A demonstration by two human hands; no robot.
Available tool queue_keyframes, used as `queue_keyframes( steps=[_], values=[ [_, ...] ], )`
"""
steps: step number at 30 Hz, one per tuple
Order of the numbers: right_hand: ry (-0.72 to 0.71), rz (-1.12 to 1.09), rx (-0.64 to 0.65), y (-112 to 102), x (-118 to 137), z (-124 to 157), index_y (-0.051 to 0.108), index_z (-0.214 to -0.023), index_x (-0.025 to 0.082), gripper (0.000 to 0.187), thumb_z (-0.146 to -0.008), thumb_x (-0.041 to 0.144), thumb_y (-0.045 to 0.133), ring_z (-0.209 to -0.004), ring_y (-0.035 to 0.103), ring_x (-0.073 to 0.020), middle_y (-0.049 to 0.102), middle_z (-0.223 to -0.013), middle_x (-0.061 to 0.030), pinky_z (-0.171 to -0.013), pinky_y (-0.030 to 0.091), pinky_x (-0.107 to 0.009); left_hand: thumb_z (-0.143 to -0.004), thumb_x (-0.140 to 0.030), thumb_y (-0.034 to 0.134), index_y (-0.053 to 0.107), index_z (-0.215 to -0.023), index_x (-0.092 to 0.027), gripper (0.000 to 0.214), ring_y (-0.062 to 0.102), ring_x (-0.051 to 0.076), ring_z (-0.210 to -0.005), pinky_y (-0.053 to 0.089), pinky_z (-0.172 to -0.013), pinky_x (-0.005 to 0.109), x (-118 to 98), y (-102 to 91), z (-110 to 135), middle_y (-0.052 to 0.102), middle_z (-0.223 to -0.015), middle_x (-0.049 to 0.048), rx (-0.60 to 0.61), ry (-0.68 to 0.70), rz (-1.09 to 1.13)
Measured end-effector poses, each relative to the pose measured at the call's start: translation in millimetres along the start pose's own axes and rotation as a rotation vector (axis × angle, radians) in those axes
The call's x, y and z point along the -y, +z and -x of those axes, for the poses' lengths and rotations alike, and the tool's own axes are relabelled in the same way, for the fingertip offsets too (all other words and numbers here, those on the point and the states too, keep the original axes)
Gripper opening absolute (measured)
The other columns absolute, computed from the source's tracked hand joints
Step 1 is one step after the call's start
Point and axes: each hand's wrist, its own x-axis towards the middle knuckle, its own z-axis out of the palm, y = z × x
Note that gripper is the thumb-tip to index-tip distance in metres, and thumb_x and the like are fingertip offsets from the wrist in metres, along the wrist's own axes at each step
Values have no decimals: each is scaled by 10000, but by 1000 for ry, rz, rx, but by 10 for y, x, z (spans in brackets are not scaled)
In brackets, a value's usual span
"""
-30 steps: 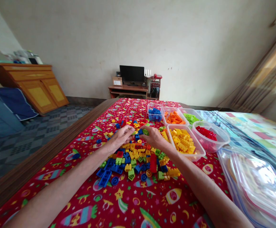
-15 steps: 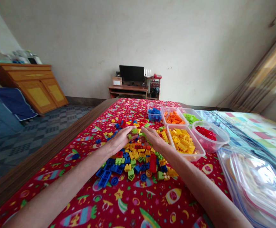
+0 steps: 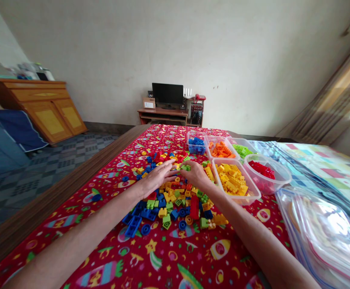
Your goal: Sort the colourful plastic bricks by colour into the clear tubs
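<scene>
My left hand [image 3: 158,177] is over the middle of a heap of mixed plastic building blocks [image 3: 170,196], its fingers stretched out and pointing right. Its palm is turned away, so anything beneath it is hidden. Facing it, my right hand [image 3: 195,174] has bent fingers closed on light green building blocks [image 3: 186,167]. The two sets of fingertips are close together. Blue, yellow, green, red and orange blocks lie loose around and below both hands on a red patterned cloth [image 3: 150,265].
Right of the heap stand clear tubs of sorted blocks: blue [image 3: 196,149], orange [image 3: 207,154], green [image 3: 254,147], yellow [image 3: 254,197] and a round red one [image 3: 279,180]. Stacked clear plastic lids or bags [image 3: 325,237] lie at the near right. The table's wooden edge [image 3: 57,196] runs along the left.
My left hand has turned palm-down, and the green blocks seen in it are no longer visible there. My right hand's fingers have curled in around green blocks.
</scene>
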Motion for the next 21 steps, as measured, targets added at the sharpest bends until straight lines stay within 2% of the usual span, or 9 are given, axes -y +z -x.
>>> queue_keyframes(
  steps=[2,4,6,9,13,16,19,21],
  values=[
    [-85,154,-39,-86,54,21,681,-838,202,164,-711,161,585,-673,601,-182,655,-681,-19,-661,449,-281,-793,-437,599,532,-1261,-186,535,600,248,-1098,484,-935,384,66,-65,-54,578,-1281,124,-52,75,-188],
    [-158,234,-40,-200,105,37,694,-846,207,164,-726,176,586,-725,615,-189,676,-729,-29,-689,442,-280,-750,-451,636,597,-1175,-162,516,629,263,-1032,500,-892,397,99,-104,-88,667,-1118,114,-65,121,-323],
    [-205,260,-34,-360,155,26,700,-841,211,141,-747,221,597,-703,613,-180,669,-690,-22,-677,434,-275,-729,-470,647,628,-1117,-147,506,654,258,-956,509,-861,401,102,-115,-101,708,-957,93,-55,131,-357],
    [-210,320,-50,-702,221,-86,702,-804,195,151,-781,297,593,-617,590,-157,623,-575,-10,-632,425,-266,-691,-496,666,651,-1042,-150,493,663,251,-933,510,-858,401,95,-110,-108,716,-868,69,-43,126,-324],
    [-84,546,-157,-1290,183,-431,707,-863,142,221,-803,288,551,-551,578,-139,620,-551,-31,-607,427,-257,-638,-517,690,661,-965,-154,490,666,266,-942,528,-827,400,123,-115,-137,716,-877,73,-33,122,-286],
    [61,705,-218,-1728,-36,-733,699,-955,88,295,-817,268,510,-583,606,-151,664,-639,-90,-622,448,-259,-627,-532,682,662,-950,-153,498,670,270,-931,545,-785,390,120,-124,-140,708,-951,89,-39,146,-289],
    [207,869,-269,-2080,-345,-945,681,-1030,67,350,-827,285,498,-741,650,-195,690,-783,-142,-709,470,-291,-674,-497,662,665,-958,-157,443,674,259,-916,546,-792,383,81,-128,-109,708,-947,86,2,157,-319],
    [247,944,-287,-2245,-527,-1016,672,-1054,85,363,-837,315,494,-860,648,-222,690,-901,-161,-759,475,-314,-694,-487,650,672,-950,-163,414,677,250,-899,547,-787,373,60,-128,-89,710,-919,79,35,166,-334]
  ],
)
